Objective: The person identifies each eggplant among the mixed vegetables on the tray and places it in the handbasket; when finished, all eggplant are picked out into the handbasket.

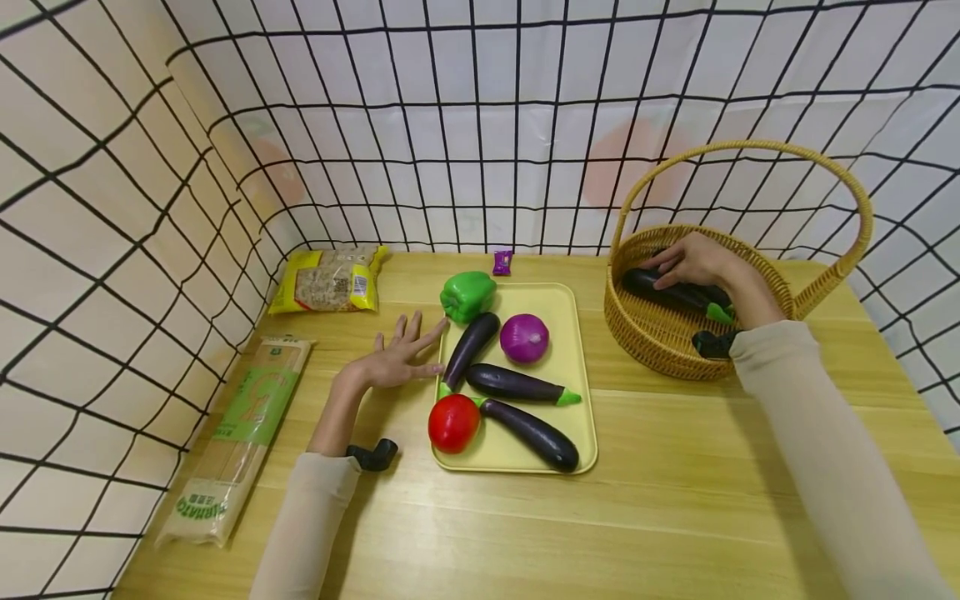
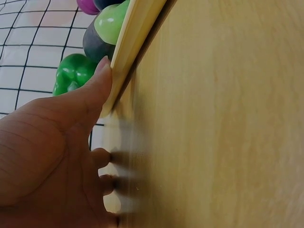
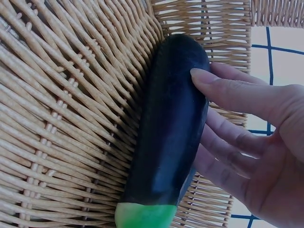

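My right hand [image 1: 701, 260] reaches into a wicker basket [image 1: 633, 337] and holds a dark eggplant [image 3: 173, 123] with a green cap. In the right wrist view, the thumb lies on its upper side and the other fingers pass behind it. Another dark shape shows partly behind that eggplant. Spread wide, my left hand [image 1: 393, 360] rests on the table at the left edge of a yellow tray [image 1: 566, 333], its thumb touching the rim in the left wrist view. On the tray lie three eggplants [image 1: 517, 383], a purple onion [image 1: 524, 338], a tomato [image 1: 453, 423] and a green bell pepper [image 1: 468, 296].
A yellow food bag [image 1: 330, 281] lies at the back left, and a long noodle packet [image 1: 240, 442] in front of it. Behind the tray is a small purple packet [image 1: 502, 262]. Black wire grid borders the table, and the basket's tall handle [image 1: 750, 146] arches over it.
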Action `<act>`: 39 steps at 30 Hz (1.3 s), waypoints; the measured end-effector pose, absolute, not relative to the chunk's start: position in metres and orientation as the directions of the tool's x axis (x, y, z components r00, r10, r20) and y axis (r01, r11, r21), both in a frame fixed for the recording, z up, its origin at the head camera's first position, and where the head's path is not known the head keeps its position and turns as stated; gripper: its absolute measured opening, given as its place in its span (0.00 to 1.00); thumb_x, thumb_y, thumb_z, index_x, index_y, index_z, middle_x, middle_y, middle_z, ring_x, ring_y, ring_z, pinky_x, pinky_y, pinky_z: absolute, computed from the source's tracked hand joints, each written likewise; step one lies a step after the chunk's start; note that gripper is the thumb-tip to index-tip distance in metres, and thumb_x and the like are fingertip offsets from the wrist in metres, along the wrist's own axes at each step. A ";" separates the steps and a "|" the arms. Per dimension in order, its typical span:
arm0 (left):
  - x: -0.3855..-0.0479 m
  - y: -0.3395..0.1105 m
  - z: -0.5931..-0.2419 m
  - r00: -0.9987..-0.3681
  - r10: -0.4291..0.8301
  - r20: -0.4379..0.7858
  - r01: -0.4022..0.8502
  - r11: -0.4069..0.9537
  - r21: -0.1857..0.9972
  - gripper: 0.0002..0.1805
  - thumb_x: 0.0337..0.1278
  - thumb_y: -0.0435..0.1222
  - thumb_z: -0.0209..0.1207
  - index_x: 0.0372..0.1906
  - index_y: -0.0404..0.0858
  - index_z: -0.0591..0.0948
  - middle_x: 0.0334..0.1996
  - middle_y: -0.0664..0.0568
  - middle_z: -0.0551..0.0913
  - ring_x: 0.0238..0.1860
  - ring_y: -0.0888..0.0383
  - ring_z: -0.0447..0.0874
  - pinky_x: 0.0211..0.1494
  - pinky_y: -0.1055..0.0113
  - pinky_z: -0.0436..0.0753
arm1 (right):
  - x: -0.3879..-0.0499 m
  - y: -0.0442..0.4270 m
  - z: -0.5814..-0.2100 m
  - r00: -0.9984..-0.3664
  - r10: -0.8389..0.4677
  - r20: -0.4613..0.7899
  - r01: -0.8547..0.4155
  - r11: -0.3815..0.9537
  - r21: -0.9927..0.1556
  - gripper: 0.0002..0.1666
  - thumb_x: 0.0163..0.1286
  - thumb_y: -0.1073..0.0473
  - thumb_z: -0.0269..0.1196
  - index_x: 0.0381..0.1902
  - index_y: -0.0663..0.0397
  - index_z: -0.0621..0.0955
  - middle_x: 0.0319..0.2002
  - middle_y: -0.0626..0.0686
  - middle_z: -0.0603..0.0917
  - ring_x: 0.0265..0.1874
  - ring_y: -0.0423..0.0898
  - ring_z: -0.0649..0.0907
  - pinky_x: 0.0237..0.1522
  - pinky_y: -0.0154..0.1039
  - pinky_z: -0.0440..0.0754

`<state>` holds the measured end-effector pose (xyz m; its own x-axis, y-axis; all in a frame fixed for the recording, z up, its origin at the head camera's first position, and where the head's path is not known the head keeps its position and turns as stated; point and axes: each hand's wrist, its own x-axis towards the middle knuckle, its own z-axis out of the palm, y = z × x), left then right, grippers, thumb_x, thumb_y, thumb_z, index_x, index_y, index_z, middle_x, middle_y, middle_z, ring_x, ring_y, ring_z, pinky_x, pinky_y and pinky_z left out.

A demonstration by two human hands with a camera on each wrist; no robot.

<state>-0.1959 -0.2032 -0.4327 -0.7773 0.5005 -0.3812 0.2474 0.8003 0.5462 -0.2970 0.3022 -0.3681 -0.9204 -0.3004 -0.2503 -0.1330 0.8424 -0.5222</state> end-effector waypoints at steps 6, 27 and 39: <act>-0.196 -0.203 -0.433 -0.774 0.502 -0.386 0.247 0.801 0.546 0.45 0.77 0.55 0.52 0.85 0.55 0.40 0.82 0.37 0.21 0.81 0.35 0.13 0.76 0.26 0.22 | -0.298 0.305 -0.371 -0.928 -0.284 -0.243 -0.114 0.834 -0.540 0.24 0.67 0.63 0.72 0.59 0.64 0.84 0.56 0.75 0.83 0.32 0.52 0.85 0.30 0.36 0.71; -0.195 -0.204 -0.432 -0.774 0.498 -0.391 0.240 0.803 0.546 0.45 0.77 0.55 0.51 0.85 0.55 0.40 0.82 0.37 0.20 0.81 0.35 0.13 0.76 0.26 0.22 | -0.243 0.275 -0.311 -0.877 -0.467 -0.113 -0.308 0.726 -0.615 0.30 0.79 0.49 0.60 0.75 0.49 0.73 0.66 0.60 0.82 0.61 0.46 0.82 0.59 0.29 0.78; -0.196 -0.204 -0.432 -0.774 0.498 -0.392 0.238 0.802 0.549 0.45 0.77 0.55 0.51 0.85 0.55 0.40 0.82 0.37 0.20 0.81 0.35 0.13 0.76 0.26 0.21 | -0.178 0.200 -0.354 -0.735 -0.676 0.048 -0.494 0.486 -0.721 0.32 0.76 0.55 0.65 0.75 0.40 0.73 0.71 0.50 0.78 0.66 0.50 0.80 0.65 0.57 0.79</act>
